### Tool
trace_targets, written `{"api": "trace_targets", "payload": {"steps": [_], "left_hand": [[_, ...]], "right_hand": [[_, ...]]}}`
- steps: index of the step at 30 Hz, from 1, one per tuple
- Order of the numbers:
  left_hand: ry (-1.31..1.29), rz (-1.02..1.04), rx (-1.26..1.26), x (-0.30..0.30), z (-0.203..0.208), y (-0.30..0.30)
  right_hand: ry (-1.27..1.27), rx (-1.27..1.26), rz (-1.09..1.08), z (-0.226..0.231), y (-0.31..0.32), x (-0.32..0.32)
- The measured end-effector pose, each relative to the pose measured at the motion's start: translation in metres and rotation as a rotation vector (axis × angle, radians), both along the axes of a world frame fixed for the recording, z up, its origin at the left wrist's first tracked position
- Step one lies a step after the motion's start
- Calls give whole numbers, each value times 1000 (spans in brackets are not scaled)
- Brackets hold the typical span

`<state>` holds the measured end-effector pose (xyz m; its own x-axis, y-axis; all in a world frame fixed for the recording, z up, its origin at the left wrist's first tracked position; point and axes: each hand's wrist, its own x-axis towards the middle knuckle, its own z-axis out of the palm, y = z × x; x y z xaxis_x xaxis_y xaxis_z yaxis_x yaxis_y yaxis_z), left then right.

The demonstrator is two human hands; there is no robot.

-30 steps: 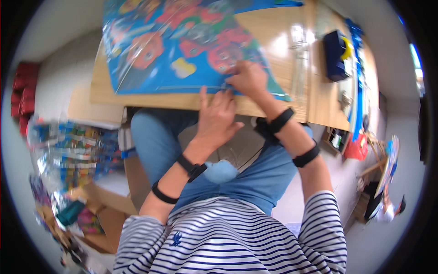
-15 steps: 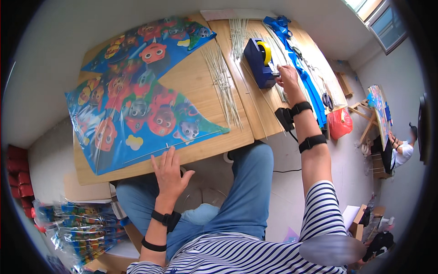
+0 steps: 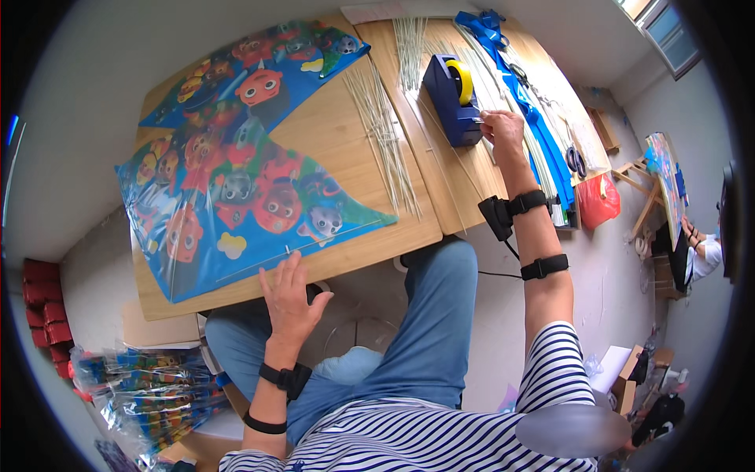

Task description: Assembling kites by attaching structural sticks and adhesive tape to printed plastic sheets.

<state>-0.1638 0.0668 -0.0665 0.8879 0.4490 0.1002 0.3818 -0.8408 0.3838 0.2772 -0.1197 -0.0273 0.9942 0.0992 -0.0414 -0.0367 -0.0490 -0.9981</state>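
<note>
Wooden desk [image 3: 338,149] filled most of my view, pale floor showing around it. I took the blue tape dispenser [image 3: 450,98] as my landmark. The right hand [image 3: 502,130] sat just beside the dispenser's near end, fingertips pinched together on what looked like the free end of the tape at the cutter; the strip itself was too small for me to make out. A yellow tape roll [image 3: 465,81] sat upright in the dispenser. Left of the dispenser lay a loose spread of thin pale sticks [image 3: 384,134], and farther left the colourful cartoon-printed kite [image 3: 236,173], flat on the desk with its lower point overhanging the near edge. The left hand [image 3: 289,297] rested open, fingers spread, on the desk edge touching the kite's lower margin. Right of the dispenser ran a blue ribbon [image 3: 527,94], with scissors [image 3: 575,160] beyond it.

I judged the tape light, thin and sticky, prone to curling onto itself, so best held by its very tip. The kite film looked slippery and easily creased.
</note>
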Motion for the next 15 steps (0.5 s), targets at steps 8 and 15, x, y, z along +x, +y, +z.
{"api": "trace_targets", "payload": {"steps": [8,15], "left_hand": [[-11,-3,8,1,-3,-2],[-4,6,-2,-1,-1,-2]], "right_hand": [[110,180,14,1,-15,-7],[319,437,46,-23,-26,-37]]}}
